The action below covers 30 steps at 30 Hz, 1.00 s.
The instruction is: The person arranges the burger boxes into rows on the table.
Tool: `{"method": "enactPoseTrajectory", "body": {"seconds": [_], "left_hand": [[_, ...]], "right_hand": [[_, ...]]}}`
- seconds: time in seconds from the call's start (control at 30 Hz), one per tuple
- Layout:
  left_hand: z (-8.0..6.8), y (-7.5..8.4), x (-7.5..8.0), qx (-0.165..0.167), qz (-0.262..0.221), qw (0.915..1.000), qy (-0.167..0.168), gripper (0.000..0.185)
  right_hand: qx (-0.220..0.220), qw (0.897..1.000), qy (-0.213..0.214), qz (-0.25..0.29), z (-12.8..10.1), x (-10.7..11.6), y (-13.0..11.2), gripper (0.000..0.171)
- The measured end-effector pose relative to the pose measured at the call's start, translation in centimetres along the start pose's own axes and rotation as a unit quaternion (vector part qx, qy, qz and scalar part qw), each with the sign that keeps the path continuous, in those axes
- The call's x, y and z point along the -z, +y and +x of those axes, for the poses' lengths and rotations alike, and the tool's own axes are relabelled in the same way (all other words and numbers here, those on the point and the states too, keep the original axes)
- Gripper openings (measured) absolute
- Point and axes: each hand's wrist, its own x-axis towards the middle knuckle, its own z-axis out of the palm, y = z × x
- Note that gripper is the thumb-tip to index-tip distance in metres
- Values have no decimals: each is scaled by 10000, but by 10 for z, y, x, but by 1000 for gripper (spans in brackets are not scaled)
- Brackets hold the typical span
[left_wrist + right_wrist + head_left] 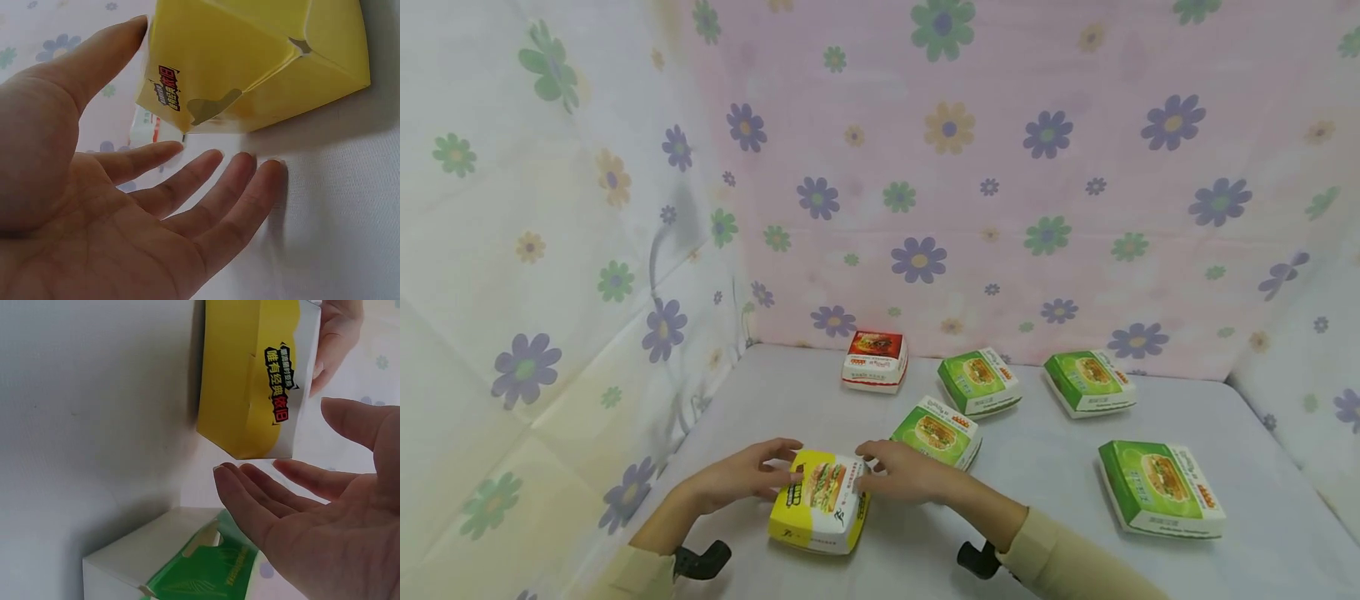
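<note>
A yellow and white burger box (822, 502) with a sandwich picture on its lid sits closed on the table, between both hands. At its left side is my left hand (747, 473); in the left wrist view the thumb (103, 59) reaches the box's upper edge, while the other fingers stay spread beside it. My right hand (901, 472) is at the box's right far corner. From the right wrist view, its fingers (244, 503) extend loosely with a gap to the yellow side. Just behind the right hand lies a green burger box (936, 433), partly covered by it.
Farther back stand a red and white burger box (875, 362) and two green ones, one in the middle (979, 382) and one to its right (1090, 383). Another green box (1161, 489) lies at the near right. Flowered cloth (992, 208) walls in the white table (1030, 475).
</note>
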Motion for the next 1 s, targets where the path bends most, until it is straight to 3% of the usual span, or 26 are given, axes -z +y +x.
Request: {"method": "enactPoseTrajectory", "body": {"seconds": [0.4,0.67,0.83,1.0], "left_hand": [[5,2,-1,157,71,9997,-156,72],[16,10,-4,-352,476,9980,-226,58],[17,10,-3,-395,504,9977,-221,56],[10,2,3,-459,636,9967,-217,55]], "right_hand": [[-108,9998,47,162,-1,-11,-1,32],[51,9999,27,-130,-7,-13,-1,23],[-26,9999,-42,-90,-10,-10,-2,25],[-345,9994,7,61,-12,-6,-4,38]]}}
